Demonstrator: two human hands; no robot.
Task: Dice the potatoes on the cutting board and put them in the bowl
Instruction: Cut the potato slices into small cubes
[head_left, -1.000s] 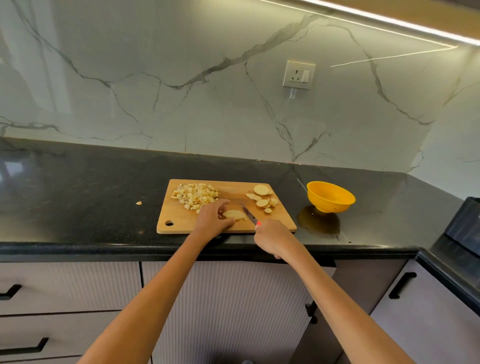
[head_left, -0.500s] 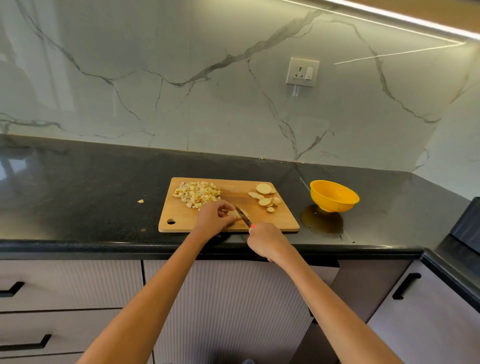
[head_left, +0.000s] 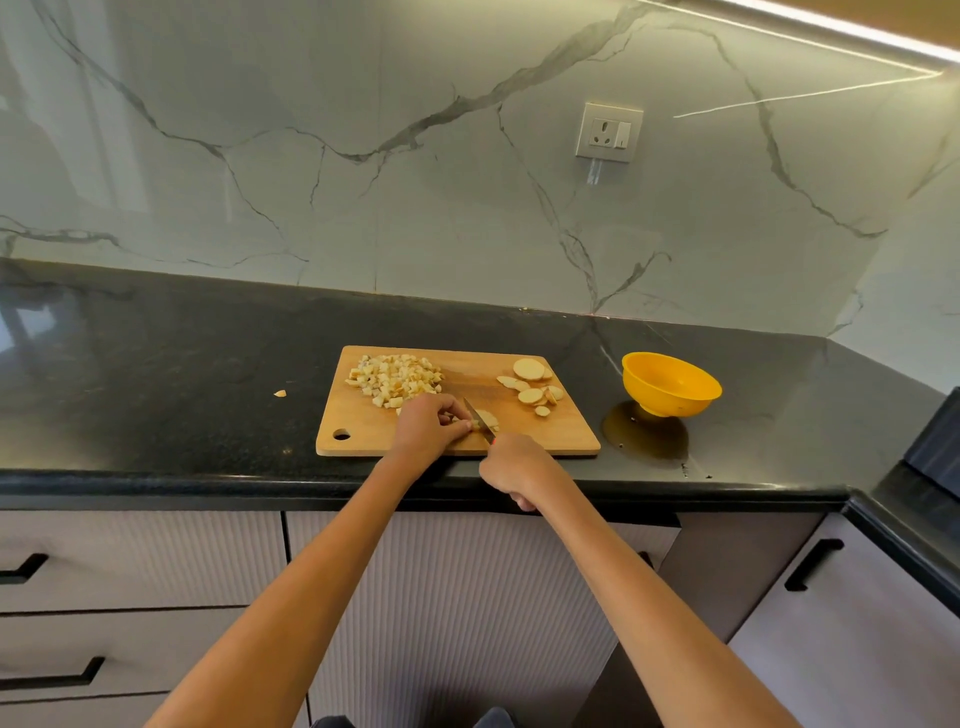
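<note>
A wooden cutting board (head_left: 363, 434) lies on the black counter. A heap of diced potato (head_left: 395, 379) sits at its back left, and round potato slices (head_left: 531, 384) lie at its back right. My left hand (head_left: 428, 428) pinches a potato slice (head_left: 488, 417) near the board's front middle. My right hand (head_left: 517, 465) grips a knife (head_left: 477, 418) whose blade lies across that slice, right beside my left fingertips. A yellow bowl (head_left: 670, 384) stands on the counter to the right of the board; its inside looks bare.
One stray potato bit (head_left: 280, 393) lies on the counter left of the board. A wall socket (head_left: 609, 131) sits on the marble backsplash. The counter's front edge runs just under my hands, drawers with black handles below. A dark appliance (head_left: 935, 441) is at the far right.
The knife blade has moved left along the slice, closer to my left fingertips. My right hand shifted left with it. The view has drifted slightly.
</note>
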